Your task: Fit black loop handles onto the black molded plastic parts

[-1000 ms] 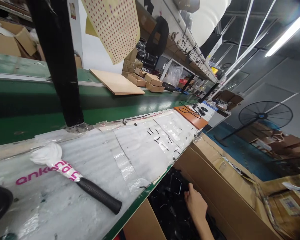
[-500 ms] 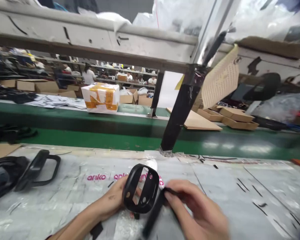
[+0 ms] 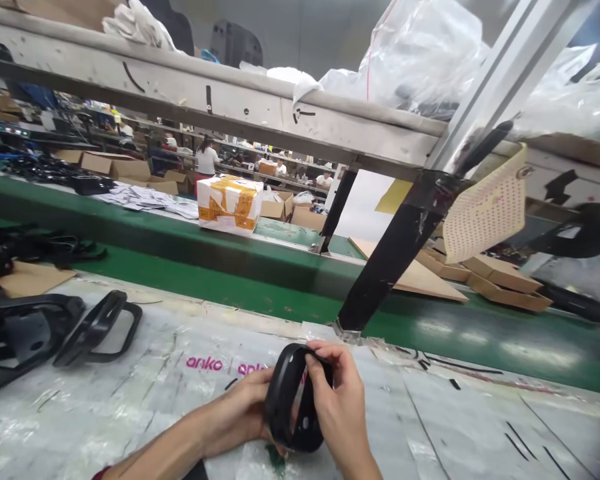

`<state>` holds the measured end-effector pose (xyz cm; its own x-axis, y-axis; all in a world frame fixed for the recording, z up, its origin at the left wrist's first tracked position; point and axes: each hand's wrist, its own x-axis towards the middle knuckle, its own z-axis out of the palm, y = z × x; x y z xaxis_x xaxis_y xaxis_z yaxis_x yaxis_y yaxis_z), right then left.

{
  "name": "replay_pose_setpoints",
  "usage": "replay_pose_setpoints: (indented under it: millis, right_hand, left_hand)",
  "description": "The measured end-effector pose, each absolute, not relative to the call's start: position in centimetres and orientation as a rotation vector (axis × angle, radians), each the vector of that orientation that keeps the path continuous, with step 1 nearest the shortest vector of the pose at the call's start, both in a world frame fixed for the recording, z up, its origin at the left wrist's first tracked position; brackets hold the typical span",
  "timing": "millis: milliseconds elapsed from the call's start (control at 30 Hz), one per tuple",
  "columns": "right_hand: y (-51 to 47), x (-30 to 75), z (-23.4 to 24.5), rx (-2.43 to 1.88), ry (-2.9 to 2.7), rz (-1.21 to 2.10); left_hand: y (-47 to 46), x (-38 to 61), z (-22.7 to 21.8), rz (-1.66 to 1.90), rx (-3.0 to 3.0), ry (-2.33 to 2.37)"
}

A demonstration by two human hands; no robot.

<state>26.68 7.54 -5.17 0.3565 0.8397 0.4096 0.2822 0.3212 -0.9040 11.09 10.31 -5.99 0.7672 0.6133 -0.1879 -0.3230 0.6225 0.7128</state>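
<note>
A black, rounded plastic frame (image 3: 281,393) with slots through its middle is held above the covered table. My left hand (image 3: 245,408) grips it from the left and behind, with some of the fingers hidden. At its upper right rim, my right hand (image 3: 337,397) has closed, thumb on the inner side and fingers over the edge. Whether a black strip is under those right fingertips, I cannot tell.
More black plastic frames (image 3: 97,333) lie at the left. Black scraps (image 3: 517,440) are scattered on the plastic-covered table (image 3: 220,333). Behind it run a green conveyor belt (image 3: 230,283) and a slanted black post (image 3: 385,267). A taped white box (image 3: 229,207) stands beyond.
My right hand, which held a black strip beside the frame, has come up onto the frame's rim. The frame has turned sideways, and the view has tilted.
</note>
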Motion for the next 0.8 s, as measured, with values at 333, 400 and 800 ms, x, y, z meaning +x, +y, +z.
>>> replay_pose_setpoints:
  millis: [333,400,800]
  right_hand:
    - [6.5,25.9,-4.6,-1.225,-1.074,0.638]
    - [6.4,26.0,-4.6,-1.241,-1.083,0.664]
    - [6.4,26.3,-5.6,-1.295,-1.194,0.891]
  left_hand:
    - [9.9,11.3,-6.1,0.621,0.763,0.56]
    - [9.9,11.4,-6.1,0.638,0.775,0.551]
    - [9.9,10.7,-5.4,0.787,1.141,0.614]
